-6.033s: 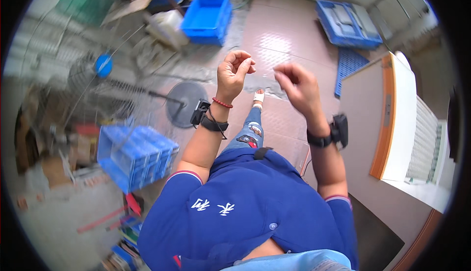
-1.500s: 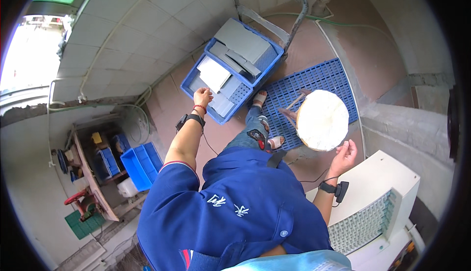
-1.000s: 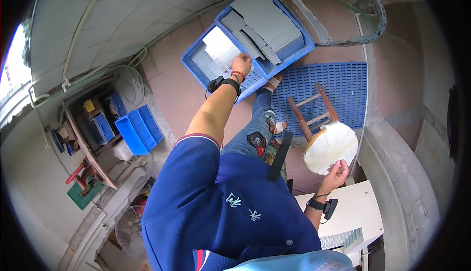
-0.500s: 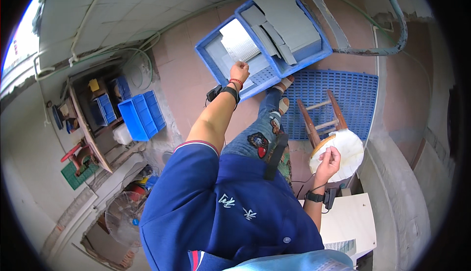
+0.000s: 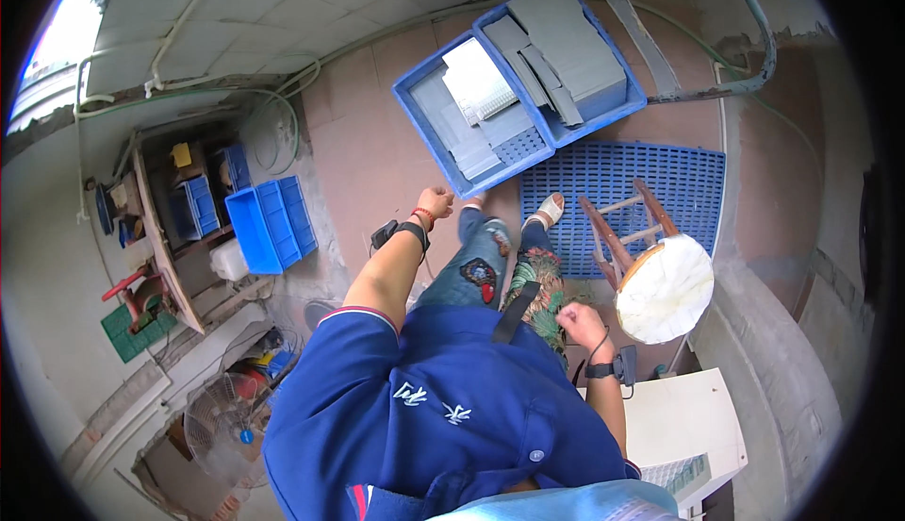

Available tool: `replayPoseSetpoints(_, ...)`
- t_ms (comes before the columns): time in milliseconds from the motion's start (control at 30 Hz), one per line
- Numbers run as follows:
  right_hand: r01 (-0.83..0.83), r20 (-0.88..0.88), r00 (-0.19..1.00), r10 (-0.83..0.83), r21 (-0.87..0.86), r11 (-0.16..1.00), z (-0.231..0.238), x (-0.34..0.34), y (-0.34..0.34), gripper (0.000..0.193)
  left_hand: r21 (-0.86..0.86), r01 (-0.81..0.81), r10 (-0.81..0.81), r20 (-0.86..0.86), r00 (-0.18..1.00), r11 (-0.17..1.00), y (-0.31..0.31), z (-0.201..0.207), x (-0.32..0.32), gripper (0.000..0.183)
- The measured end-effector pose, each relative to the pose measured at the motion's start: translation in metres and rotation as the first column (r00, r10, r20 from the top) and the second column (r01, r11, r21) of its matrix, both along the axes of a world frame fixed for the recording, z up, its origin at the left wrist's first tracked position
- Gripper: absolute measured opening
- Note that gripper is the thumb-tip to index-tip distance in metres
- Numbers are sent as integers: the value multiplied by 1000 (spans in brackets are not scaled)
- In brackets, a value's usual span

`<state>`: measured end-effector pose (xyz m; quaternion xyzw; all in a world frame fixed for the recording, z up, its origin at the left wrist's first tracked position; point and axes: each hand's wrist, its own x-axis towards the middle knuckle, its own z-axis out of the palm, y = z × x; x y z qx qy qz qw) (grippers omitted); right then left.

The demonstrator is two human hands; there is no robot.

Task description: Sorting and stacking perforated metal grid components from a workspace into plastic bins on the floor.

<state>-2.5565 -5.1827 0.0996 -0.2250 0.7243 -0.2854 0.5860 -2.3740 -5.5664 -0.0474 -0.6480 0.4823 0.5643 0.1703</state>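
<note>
The person's left hand (image 5: pixel 435 202) is over the pink floor (image 5: pixel 358 144), fingers curled in. At its one o'clock, near but not touching, sits a blue crate (image 5: pixel 509 172) with flat grey pieces and a white piece (image 5: pixel 479 80) inside. A second blue crate (image 5: pixel 603 123), full of grey sheets (image 5: pixel 575 35), touches the first. The right hand (image 5: pixel 583 325) is bent by the trousers (image 5: pixel 537 306). At its two o'clock stands a round white-topped stool (image 5: pixel 665 289). Both hands look empty, but they are too small to tell how tightly they close.
</note>
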Motion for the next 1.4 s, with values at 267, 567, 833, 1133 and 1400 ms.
replayPoseSetpoints(267,-62,284,957,-52,378,924,-18,52,-25,25,17,90,-86,-171,982,996,-39,-21,4,21)
replayPoseSetpoints(567,-328,-101,794,599,759,563,-59,81,-25,24,72,-166,173,-102,980,983,-100,-60,97,25)
replayPoseSetpoints(833,77,-608,722,329,543,836,-48,47,-172,22,75,-282,287,-71,955,956,-122,-82,125,25)
replayPoseSetpoints(1133,93,-502,856,127,389,916,-77,53,-212,25,79,-380,387,-138,912,922,-109,-95,100,18)
replayPoseSetpoints(1400,139,-462,887,15,297,945,-97,42,-193,24,348,-2,77,-199,977,937,-35,-72,128,15)
